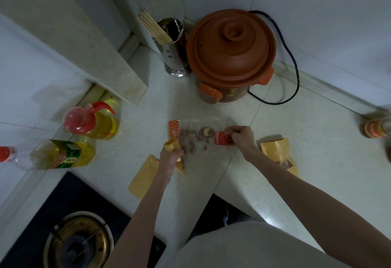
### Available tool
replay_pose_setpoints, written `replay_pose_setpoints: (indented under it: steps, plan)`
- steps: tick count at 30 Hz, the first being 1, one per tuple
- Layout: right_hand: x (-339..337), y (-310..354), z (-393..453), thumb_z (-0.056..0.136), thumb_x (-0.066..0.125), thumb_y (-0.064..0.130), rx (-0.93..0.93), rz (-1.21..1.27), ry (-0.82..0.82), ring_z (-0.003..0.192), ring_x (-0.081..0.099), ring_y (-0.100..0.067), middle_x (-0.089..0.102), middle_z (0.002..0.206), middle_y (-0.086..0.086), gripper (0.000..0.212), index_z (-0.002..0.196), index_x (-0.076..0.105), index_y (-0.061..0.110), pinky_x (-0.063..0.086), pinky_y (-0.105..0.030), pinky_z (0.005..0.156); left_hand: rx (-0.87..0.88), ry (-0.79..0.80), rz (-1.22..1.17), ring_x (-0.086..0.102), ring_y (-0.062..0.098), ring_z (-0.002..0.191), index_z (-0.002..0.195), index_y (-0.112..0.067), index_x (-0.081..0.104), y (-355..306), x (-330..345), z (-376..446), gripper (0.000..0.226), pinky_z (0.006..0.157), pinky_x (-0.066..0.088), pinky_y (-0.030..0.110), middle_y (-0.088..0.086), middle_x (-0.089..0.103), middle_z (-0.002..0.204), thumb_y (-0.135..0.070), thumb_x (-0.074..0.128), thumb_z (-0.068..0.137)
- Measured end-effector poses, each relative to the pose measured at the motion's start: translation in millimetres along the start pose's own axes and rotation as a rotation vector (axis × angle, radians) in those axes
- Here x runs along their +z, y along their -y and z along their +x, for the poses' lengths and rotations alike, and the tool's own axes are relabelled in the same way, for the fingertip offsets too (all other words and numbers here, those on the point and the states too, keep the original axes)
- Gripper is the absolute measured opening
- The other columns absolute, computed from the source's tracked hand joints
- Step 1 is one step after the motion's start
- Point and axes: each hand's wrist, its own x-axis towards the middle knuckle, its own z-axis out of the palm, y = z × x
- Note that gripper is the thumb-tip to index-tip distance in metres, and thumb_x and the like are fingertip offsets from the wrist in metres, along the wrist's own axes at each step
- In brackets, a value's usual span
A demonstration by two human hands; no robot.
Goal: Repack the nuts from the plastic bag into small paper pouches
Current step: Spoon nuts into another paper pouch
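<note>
A clear plastic bag point(196, 132) with orange-red ends lies across the middle of the pale counter, brown nuts showing through it. My right hand point(241, 135) pinches the bag's red right end. My left hand point(170, 157) grips a small yellow-brown paper pouch point(172, 145) at the bag's lower left side, its mouth against the bag. A flat paper pouch point(142, 178) lies below my left hand. At the right lies another pouch point(275, 150), with a further one holding nuts point(288, 164) partly hidden by my right forearm.
A brown clay cooker point(229, 56) with a black cord stands behind the bag, beside a steel chopstick holder point(173, 52). Two oil bottles point(93, 121) point(61, 154) stand and lie at the left. A gas burner point(78, 240) is at lower left. A jar point(376, 129) sits far right.
</note>
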Motion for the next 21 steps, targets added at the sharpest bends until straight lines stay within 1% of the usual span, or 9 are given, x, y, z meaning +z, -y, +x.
replay_pose_setpoints:
  steps: [2, 4, 6, 9, 11, 14, 17, 19, 21]
  plan:
    - [-8, -2, 1, 0.085, 0.055, -0.003, 0.006, 0.024, -0.003, 0.076, 0.068, -0.02, 0.07, 0.086, -0.008, 0.021, 0.095, 0.073, 0.005, 0.059, -0.029, 0.061, -0.015, -0.022, 0.01, 0.065, 0.019, 0.088, 0.107, -0.005, 0.067, 0, -1, 2, 0.036, 0.068, 0.049, 0.031, 0.004, 0.07, 0.096, -0.009, 0.066, 0.071]
    - [-19, -3, 0, 0.084, 0.049, -0.009, 0.0, 0.045, -0.022, 0.061, 0.069, -0.018, 0.07, 0.076, -0.008, 0.028, 0.093, 0.072, 0.005, 0.057, -0.026, 0.052, -0.024, -0.031, 0.023, 0.063, 0.016, 0.082, 0.102, -0.005, 0.067, 0, 1, 4, 0.027, 0.062, 0.045, 0.028, 0.001, 0.068, 0.09, -0.007, 0.065, 0.075]
    - [-31, -4, -1, 0.082, 0.044, -0.012, -0.001, 0.064, -0.052, 0.052, 0.067, -0.016, 0.069, 0.07, -0.01, 0.033, 0.09, 0.071, 0.005, 0.055, -0.024, 0.049, -0.03, -0.059, 0.032, 0.062, 0.016, 0.077, 0.098, -0.006, 0.067, 0, 2, 6, 0.023, 0.059, 0.044, 0.028, 0.002, 0.067, 0.086, -0.006, 0.064, 0.075]
    - [-46, -7, -1, 0.082, 0.042, -0.012, 0.004, 0.075, -0.09, 0.053, 0.066, -0.018, 0.067, 0.066, -0.013, 0.033, 0.088, 0.071, 0.003, 0.055, -0.024, 0.049, -0.031, -0.094, 0.034, 0.062, 0.02, 0.076, 0.094, -0.006, 0.066, 1, 4, 10, 0.018, 0.061, 0.046, 0.028, 0.004, 0.067, 0.084, 0.001, 0.062, 0.078]
    - [-57, -10, -1, 0.083, 0.043, -0.011, 0.008, 0.091, -0.109, 0.053, 0.066, -0.018, 0.067, 0.066, -0.014, 0.031, 0.088, 0.07, 0.003, 0.055, -0.025, 0.05, -0.03, -0.119, 0.066, 0.058, 0.02, 0.071, 0.082, -0.007, 0.065, 0, 5, 12, 0.011, 0.059, 0.043, 0.027, 0.003, 0.064, 0.076, 0.003, 0.062, 0.077]
    - [-70, -13, -1, 0.083, 0.043, -0.012, 0.018, 0.113, -0.132, 0.05, 0.067, -0.016, 0.067, 0.064, -0.014, 0.03, 0.09, 0.07, 0.001, 0.054, -0.023, 0.049, -0.023, -0.163, 0.104, 0.055, 0.012, 0.061, 0.068, -0.015, 0.06, -1, 7, 12, 0.02, 0.051, 0.039, 0.024, -0.004, 0.06, 0.067, 0.002, 0.064, 0.078]
    - [-82, -15, -4, 0.081, 0.045, -0.009, 0.011, 0.098, -0.159, 0.049, 0.067, -0.014, 0.068, 0.058, -0.008, 0.03, 0.09, 0.072, 0.002, 0.053, -0.02, 0.048, -0.004, -0.162, 0.115, 0.055, 0.012, 0.062, 0.069, -0.017, 0.061, -2, 8, 10, 0.021, 0.051, 0.039, 0.024, -0.006, 0.061, 0.066, 0.002, 0.064, 0.078]
    - [-90, -13, -8, 0.082, 0.047, -0.006, -0.002, 0.081, -0.166, 0.049, 0.067, -0.015, 0.069, 0.055, -0.004, 0.029, 0.09, 0.073, 0.003, 0.053, -0.021, 0.048, 0.067, -0.167, 0.153, 0.056, 0.015, 0.063, 0.069, -0.017, 0.062, -3, 9, 7, 0.023, 0.051, 0.042, 0.023, -0.008, 0.062, 0.064, 0.004, 0.064, 0.076]
    - [-98, -8, -15, 0.085, 0.048, -0.005, -0.031, 0.067, -0.159, 0.049, 0.067, -0.015, 0.069, 0.058, -0.006, 0.027, 0.091, 0.073, 0.002, 0.055, -0.022, 0.049, 0.157, -0.181, 0.19, 0.059, 0.019, 0.066, 0.08, -0.011, 0.065, -5, 11, 1, 0.017, 0.054, 0.046, 0.021, -0.005, 0.066, 0.068, 0.005, 0.067, 0.074]
